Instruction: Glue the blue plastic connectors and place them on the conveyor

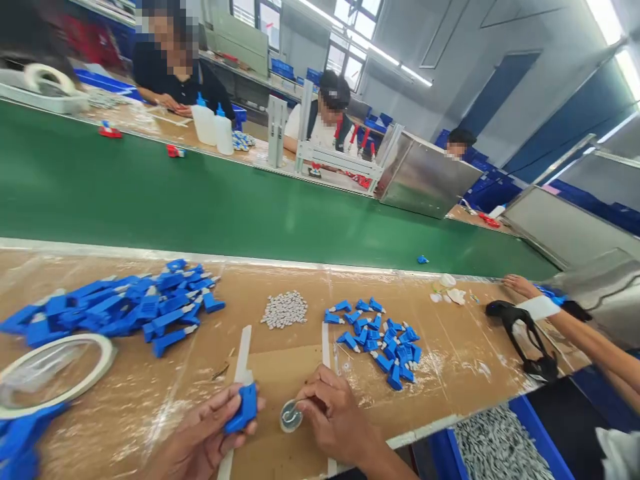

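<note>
My left hand (217,427) is closed around a blue plastic part (243,408) with a pale tip pointing up. To its right, my right hand (333,413) has its thumb and fingers pinched at the edge of a small round clear dish (291,416) on the brown table. What its fingertips hold, if anything, is too small to tell. Beyond my hands lies a heap of small grey-white pieces (285,310). A large pile of blue parts (150,303) lies to the left, and a smaller group of blue parts (383,340) to the right.
A roll of pale tape (107,353) lies at the left. Behind the table runs a green conveyor (280,213), with people seated across it. At the right are another person's arm (585,333), a black strap-like object (530,347) and a blue bin (537,433) of grey pieces.
</note>
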Motion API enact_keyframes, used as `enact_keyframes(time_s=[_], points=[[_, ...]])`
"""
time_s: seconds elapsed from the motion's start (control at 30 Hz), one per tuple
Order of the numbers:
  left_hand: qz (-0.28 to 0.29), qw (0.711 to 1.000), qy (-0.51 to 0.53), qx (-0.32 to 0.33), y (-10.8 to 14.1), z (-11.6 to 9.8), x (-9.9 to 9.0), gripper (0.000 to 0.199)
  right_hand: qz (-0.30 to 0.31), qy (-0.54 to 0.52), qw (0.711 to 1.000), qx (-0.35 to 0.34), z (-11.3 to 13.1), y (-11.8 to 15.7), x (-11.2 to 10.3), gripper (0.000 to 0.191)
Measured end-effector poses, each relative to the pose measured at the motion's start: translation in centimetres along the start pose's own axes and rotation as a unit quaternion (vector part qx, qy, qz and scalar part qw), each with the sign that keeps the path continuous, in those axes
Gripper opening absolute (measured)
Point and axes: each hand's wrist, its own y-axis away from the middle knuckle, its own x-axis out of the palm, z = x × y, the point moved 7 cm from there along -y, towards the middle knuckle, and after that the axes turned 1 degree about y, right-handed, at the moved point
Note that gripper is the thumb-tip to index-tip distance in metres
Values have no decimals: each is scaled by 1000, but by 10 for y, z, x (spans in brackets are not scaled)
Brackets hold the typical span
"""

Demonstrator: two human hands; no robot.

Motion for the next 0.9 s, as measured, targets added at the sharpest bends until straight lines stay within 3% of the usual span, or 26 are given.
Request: enact_keyframes(time_s=[0.2, 0.43, 0.57, 0.67, 0.77, 0.9], points=[[51, 998, 11, 34, 5, -5, 18, 41, 63, -23, 996, 54, -8, -5, -6, 16], [94, 995, -1, 24, -4, 2, 17, 38, 19, 109, 990, -93, 11, -7, -7, 21], [100, 995, 3, 23, -6, 5, 16, 35, 28, 121, 986, -109, 13, -4, -1, 22], [101, 995, 11, 20, -6, 8, 16, 35, 50, 83, 993, -63, 5, -4, -1, 20], [94, 995, 15, 5, -5, 13, 18, 37, 51, 3, 998, 44, -13, -6, -5, 26], [68, 998, 16, 2, 0, 16, 25, 44, 21, -214, 965, 147, -34, -7, -9, 42]])
